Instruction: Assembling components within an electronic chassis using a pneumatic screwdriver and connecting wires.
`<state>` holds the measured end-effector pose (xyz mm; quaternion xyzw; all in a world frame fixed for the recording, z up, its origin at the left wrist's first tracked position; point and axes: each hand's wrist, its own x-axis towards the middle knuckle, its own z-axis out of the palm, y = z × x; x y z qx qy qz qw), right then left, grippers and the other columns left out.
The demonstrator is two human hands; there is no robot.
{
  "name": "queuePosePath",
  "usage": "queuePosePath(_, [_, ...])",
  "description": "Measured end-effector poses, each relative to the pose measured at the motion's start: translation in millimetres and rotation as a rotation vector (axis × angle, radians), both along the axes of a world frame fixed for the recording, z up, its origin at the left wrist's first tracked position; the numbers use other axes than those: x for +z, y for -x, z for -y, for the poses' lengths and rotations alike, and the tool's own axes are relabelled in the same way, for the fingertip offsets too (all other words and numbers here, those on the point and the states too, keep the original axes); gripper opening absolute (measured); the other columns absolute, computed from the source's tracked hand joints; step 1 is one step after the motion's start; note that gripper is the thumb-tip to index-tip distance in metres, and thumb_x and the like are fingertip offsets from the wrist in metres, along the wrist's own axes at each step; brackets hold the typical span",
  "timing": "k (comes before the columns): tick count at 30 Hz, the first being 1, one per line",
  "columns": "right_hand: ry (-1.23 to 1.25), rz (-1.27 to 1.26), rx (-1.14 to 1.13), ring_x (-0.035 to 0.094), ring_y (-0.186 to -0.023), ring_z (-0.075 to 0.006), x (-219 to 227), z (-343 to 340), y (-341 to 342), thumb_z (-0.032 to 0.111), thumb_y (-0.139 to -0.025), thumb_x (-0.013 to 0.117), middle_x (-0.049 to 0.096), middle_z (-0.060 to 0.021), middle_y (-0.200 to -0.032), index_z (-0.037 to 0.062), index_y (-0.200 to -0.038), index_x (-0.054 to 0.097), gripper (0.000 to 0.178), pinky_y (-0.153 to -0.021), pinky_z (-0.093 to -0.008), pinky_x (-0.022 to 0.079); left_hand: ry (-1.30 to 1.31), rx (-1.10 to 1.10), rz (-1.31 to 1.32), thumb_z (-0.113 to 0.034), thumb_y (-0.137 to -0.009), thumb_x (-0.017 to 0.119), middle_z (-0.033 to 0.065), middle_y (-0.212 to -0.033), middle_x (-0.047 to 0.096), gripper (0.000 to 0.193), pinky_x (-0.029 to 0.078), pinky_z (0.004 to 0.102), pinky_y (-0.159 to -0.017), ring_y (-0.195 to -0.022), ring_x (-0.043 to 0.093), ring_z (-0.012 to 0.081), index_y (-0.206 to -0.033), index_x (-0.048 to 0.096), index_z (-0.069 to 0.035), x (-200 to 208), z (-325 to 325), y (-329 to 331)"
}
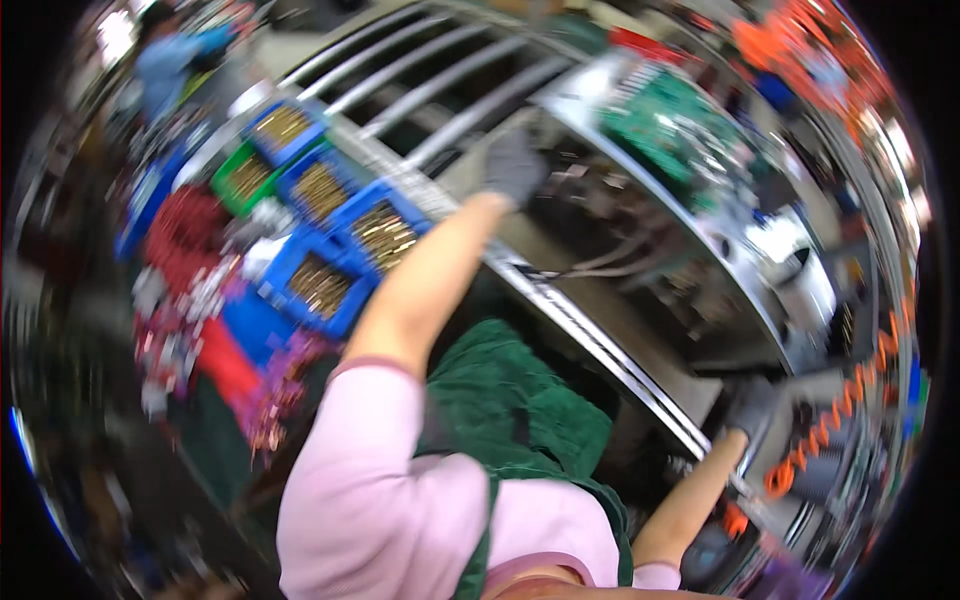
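Observation:
An open metal casing (pixel 690 205) with a green circuit board (pixel 665 125) on top lies across the conveyor in front of me. Inside its open near side are dark parts and loose wires, blurred by motion. My left hand (pixel 515 165), in a grey glove, is closed on the casing's left end. At the near right corner, my gloved right hand (pixel 752 408) grips the casing from below; its fingertips are partly hidden. A shiny metal cylinder (pixel 805 290) stands at the casing's right end.
Blue bins (pixel 320 285) and a green bin (pixel 245 178) of brass-coloured screws stand left, beside bundled red wires (pixel 188 228). Conveyor rollers (pixel 440 90) run farther off. A coiled orange hose (pixel 830 430) hangs right. A person in blue (pixel 165 65) is at the far left.

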<state>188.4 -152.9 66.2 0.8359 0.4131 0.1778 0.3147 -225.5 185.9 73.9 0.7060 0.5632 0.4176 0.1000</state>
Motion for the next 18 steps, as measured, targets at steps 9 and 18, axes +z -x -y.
queuePosePath(9, [-1.0,-0.589,0.286,0.059,-0.097,-0.036,-14.6,-8.5,-32.3,0.023,-0.084,0.056,0.064,-0.02,-0.105,-0.0009,-0.1,0.065,0.031,-0.082,-0.0402,0.046,0.377,-0.313,-0.068,-0.028,-0.082,0.057,0.0229,-0.11,0.062,0.039,0.045,0.0416,-0.092,-0.106,0.058,0.0371,-0.112,0.059,-0.003,33.7,43.2,53.0])
queuePosePath(18, [-0.613,-1.184,-0.25,0.059,-0.06,-0.0171,39.5,-3.2,43.6,0.018,-0.089,0.055,0.06,-0.0109,-0.068,0.0,-0.096,0.062,0.02,-0.053,-0.03,0.046,0.499,-0.052,-0.149,-0.038,-0.087,0.049,0.0167,-0.11,0.064,0.045,0.045,0.0373,-0.092,-0.105,0.06,0.0314,-0.119,0.061,-0.007,72.0,145.9,328.6])
